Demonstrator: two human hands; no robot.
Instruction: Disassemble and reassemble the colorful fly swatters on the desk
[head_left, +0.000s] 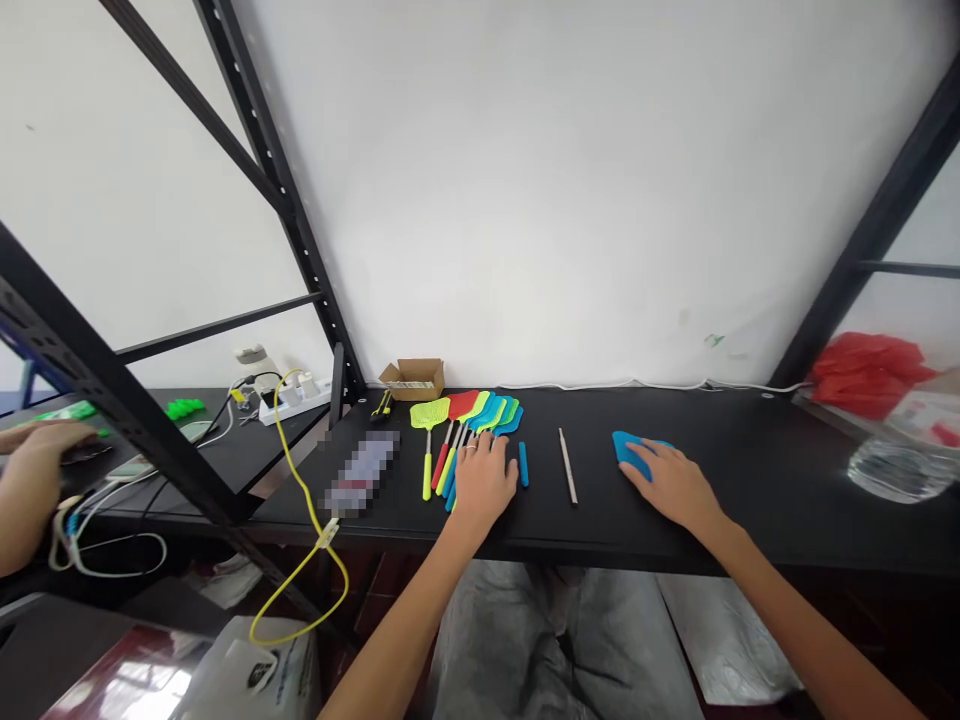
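A row of fly swatters (430,414) in yellow, red, blue and green lies fanned out and overlapping on the black table. Over their handles rests my left hand (484,475), fingers stretched out and a ring on one of them; it hides part of the handles. Just right of it lies a loose blue handle (523,465). Further right, a thin pale rod (568,466) lies apart from both hands. My right hand (671,482) is spread flat on a blue swatter head (631,455), covering much of it.
A small open cardboard box (414,378) stands at the back left, with a black-and-yellow cutter (382,406) near it. A phone (363,472) with a yellow cable (307,490) lies left. A co-worker's hand (37,470) is at the far left; a red bag (870,372) sits far right.
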